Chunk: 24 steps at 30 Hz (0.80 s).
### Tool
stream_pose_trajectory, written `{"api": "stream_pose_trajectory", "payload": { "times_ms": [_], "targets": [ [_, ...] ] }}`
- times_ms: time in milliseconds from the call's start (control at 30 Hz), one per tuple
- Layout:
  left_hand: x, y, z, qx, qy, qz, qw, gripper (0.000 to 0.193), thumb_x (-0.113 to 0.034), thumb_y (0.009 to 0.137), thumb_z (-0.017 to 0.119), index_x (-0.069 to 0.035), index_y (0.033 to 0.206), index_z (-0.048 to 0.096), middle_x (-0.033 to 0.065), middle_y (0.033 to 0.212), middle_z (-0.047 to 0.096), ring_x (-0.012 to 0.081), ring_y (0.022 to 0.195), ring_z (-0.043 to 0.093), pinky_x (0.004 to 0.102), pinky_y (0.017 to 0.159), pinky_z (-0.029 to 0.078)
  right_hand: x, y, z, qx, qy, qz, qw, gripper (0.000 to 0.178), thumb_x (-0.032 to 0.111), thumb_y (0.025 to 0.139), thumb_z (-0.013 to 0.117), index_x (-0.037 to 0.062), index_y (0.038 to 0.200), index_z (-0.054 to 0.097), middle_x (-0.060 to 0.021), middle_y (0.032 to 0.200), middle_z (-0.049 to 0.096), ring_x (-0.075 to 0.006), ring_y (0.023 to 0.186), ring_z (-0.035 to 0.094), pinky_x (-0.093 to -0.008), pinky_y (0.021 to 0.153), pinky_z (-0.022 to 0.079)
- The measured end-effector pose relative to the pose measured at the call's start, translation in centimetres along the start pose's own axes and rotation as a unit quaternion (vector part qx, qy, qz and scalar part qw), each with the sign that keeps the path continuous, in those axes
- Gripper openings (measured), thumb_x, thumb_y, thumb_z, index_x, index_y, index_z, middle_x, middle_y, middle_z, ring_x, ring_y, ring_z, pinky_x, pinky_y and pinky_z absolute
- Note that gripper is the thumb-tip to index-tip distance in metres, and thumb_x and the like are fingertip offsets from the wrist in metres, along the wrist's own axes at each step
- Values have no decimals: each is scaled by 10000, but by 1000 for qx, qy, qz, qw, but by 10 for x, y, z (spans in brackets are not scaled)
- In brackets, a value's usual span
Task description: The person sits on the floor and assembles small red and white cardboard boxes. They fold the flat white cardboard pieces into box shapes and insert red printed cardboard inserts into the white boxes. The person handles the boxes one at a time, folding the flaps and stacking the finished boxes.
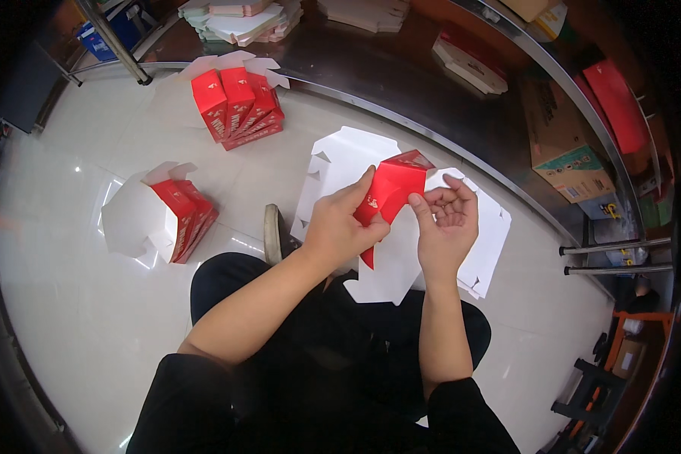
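Light red carton, pinched in my left hand

My left hand (348, 219) held the red carton (405, 183) pinched between thumb and fingers, in front of me. My right hand (448, 227) was half curled with nothing wrapped in it; its thumb was at the carton's right edge, but I could not tell whether it pressed.

The carton looked like thin card: probably light, springy across its panels, slightly slick on the red side and easily creased at the flaps. I judged the folded edges the best hold, without squeezing the broad faces.

The carton's far side was hidden from me. Beneath and beyond my hands lay white cards (486, 240), too covered to count. Left of my left hand stood the nearer boxes (193, 219); beyond those, the farther boxes (238, 106) overlapped. The dark shelf (371, 60) past my hands was cut off above.
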<state>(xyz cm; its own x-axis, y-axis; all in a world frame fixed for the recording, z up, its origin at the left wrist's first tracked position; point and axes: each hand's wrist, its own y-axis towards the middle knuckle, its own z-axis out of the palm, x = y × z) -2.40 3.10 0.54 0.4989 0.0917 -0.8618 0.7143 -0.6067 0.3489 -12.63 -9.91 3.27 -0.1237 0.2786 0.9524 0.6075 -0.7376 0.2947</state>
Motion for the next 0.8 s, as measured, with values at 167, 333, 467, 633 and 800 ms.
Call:
{"api": "stream_pose_trajectory", "payload": {
  "times_ms": [167,333,467,633,800],
  "targets": [
    [-4,2,-4,-13,-26,-3,1000,672,-116,717,727,26,1350,553,212,895,683,301,751,707,352,704,567,7,0,-1,-4,-16,39,999,523,-14,809,789,-27,1229,478,-82,826,683,-115,746,627,-248,693,490],
    [-1,0,-4,-4,-33,-31,999,576,-85,732,731,30,1283,608,226,955,702,299,806,723,341,732,571,6,5,-9,61,39,185,980,530,0,795,798,-30,1202,461,-82,774,677,-136,674,630,-265,644,512],
    [8,1,4,-52,-52,12,997,533,-56,737,748,14,1254,640,209,989,719,243,852,721,321,749,569,1,6,-9,73,91,231,966,584,-10,774,809,-29,1217,429,-94,765,674,-161,674,641,-281,635,526],
    [-7,2,-7,-46,23,43,998,517,-23,771,784,-23,1271,653,159,1074,719,195,992,709,304,827,577,0,-1,2,42,136,262,954,618,-25,785,801,-20,1243,386,-99,718,640,-178,645,638,-286,599,531],
    [-2,7,-5,-7,-172,-29,985,543,-2,787,781,-12,1302,610,207,1229,645,263,1048,695,325,914,577,-18,0,4,16,152,286,946,449,-21,787,806,-8,1098,483,-66,720,629,-146,595,586,-265,574,485]
  ]
}}
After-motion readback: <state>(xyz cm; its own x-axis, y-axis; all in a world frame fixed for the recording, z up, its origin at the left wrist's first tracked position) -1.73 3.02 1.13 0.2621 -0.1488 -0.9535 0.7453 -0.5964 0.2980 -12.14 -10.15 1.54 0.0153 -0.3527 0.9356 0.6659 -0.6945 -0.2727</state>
